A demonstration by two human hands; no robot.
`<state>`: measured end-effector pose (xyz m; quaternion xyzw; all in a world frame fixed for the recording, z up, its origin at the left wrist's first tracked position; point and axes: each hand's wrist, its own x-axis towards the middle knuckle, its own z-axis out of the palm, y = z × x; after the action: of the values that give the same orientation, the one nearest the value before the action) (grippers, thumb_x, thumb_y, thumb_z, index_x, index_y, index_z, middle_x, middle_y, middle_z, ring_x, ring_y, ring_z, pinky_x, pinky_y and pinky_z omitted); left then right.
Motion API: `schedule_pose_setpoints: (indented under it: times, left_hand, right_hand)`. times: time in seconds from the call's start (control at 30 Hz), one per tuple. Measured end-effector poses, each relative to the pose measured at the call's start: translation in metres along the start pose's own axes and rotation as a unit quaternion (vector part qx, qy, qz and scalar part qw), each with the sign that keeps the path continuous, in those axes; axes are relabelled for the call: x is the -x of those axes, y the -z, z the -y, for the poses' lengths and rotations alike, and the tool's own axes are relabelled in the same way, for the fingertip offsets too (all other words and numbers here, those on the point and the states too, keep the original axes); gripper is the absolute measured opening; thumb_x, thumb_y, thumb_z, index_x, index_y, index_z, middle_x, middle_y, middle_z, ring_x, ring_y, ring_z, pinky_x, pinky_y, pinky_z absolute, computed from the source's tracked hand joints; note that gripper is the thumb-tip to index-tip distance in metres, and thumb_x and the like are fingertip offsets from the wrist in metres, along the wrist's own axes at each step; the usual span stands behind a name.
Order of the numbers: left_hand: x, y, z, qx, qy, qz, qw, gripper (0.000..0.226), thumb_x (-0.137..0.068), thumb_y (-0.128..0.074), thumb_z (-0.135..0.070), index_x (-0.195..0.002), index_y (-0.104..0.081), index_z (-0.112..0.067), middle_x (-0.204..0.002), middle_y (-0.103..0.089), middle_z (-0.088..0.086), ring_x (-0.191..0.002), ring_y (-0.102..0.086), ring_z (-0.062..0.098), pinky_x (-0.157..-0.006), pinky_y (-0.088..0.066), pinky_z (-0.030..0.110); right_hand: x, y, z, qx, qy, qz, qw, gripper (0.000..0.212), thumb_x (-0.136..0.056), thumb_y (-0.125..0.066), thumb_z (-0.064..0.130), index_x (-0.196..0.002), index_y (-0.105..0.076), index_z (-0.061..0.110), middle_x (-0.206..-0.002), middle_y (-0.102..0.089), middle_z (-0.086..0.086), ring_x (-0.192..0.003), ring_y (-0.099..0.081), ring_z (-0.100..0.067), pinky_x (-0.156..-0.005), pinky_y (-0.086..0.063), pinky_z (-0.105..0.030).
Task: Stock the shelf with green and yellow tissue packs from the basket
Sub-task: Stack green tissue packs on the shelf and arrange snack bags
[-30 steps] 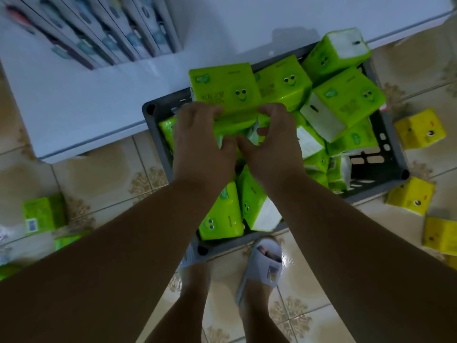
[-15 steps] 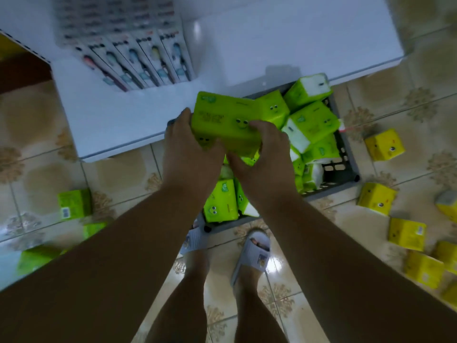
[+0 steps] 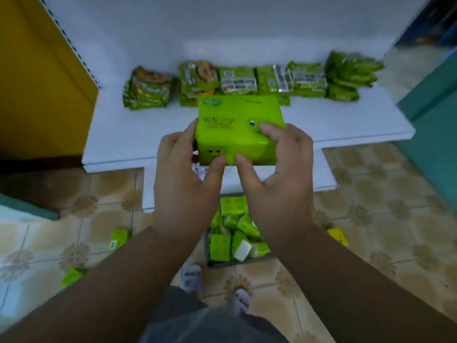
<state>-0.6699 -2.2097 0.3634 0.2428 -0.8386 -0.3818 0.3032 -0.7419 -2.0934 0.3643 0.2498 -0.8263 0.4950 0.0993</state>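
A: What is the person wearing?

B: Nothing on the arms: both forearms are bare up to the frame's edge, with no sleeves, watch or rings. The left hand (image 3: 183, 184) and right hand (image 3: 279, 179) are bare too, fingers (image 3: 272, 131) ungloved.

A: And well below the fingers?

B: Grey shorts (image 3: 210, 320) at the bottom edge, and pale grey-white slippers (image 3: 191, 277) with broad straps, one on each foot.
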Motion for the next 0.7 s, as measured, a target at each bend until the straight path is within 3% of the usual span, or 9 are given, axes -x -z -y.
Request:
schedule_pose_setpoints:
  times: [0.13, 0.23, 0.4, 0.53, 0.7]
  left_hand:
    - [-0.023, 0.053, -0.041, 0.002, -0.035, -0.072, 0.997, 0.055, -0.088, -0.066, -0.025, -0.14, -0.049, -0.021, -0.109, -0.045, -0.006, -0.095, -0.049, -0.007, -0.082, -0.036, 0.0]
    - [-0.043, 0.09, -0.059, -0.006, -0.058, -0.115, 0.992, 0.056, -0.087, -0.068, -0.021, -0.14, -0.05, -0.022, -0.11, -0.047, -0.005, -0.096, -0.047, -0.013, -0.082, -0.035, -0.001]
    - [-0.093, 0.147, -0.068, -0.017, -0.07, -0.158, 0.985, 0.056, -0.084, -0.067, -0.026, -0.138, -0.052, -0.027, -0.108, -0.051, -0.003, -0.092, -0.051, -0.007, -0.079, -0.036, 0.0]
    - [-0.149, 0.187, -0.055, -0.039, -0.069, -0.165, 0.983, 0.05, -0.083, -0.069, -0.026, -0.131, -0.057, -0.029, -0.108, -0.055, -0.004, -0.09, -0.056, 0.0, -0.076, -0.038, 0.001]
    - [-0.233, 0.239, -0.013, -0.075, -0.054, -0.096, 0.991, 0.041, -0.083, -0.073, -0.033, -0.12, -0.058, -0.028, -0.107, -0.063, -0.008, -0.088, -0.062, 0.004, -0.069, -0.044, 0.015]
  right_hand:
    - [-0.023, 0.01, 0.06, -0.025, 0.061, -0.026, 0.997, 0.048, -0.086, -0.068, 0.028, -0.131, -0.054, 0.024, -0.133, -0.041, -0.007, -0.128, -0.04, -0.011, -0.103, -0.034, -0.018]
    - [-0.044, 0.007, 0.104, -0.053, 0.102, -0.041, 0.992, 0.047, -0.085, -0.068, 0.028, -0.13, -0.054, 0.026, -0.131, -0.041, -0.005, -0.123, -0.037, -0.001, -0.101, -0.033, -0.013]
    - [-0.087, -0.015, 0.167, -0.061, 0.158, -0.035, 0.985, 0.047, -0.084, -0.068, 0.027, -0.129, -0.054, 0.024, -0.127, -0.043, -0.005, -0.116, -0.047, -0.017, -0.096, -0.04, -0.023]
    - [-0.127, -0.054, 0.208, -0.045, 0.172, -0.024, 0.984, 0.048, -0.084, -0.07, 0.024, -0.129, -0.054, 0.024, -0.13, -0.044, -0.007, -0.117, -0.048, -0.022, -0.096, -0.045, -0.038]
    - [-0.181, -0.12, 0.244, 0.028, 0.175, -0.003, 0.984, 0.05, -0.083, -0.071, 0.034, -0.129, -0.052, 0.027, -0.128, -0.045, -0.008, -0.118, -0.048, -0.026, -0.096, -0.04, -0.032]
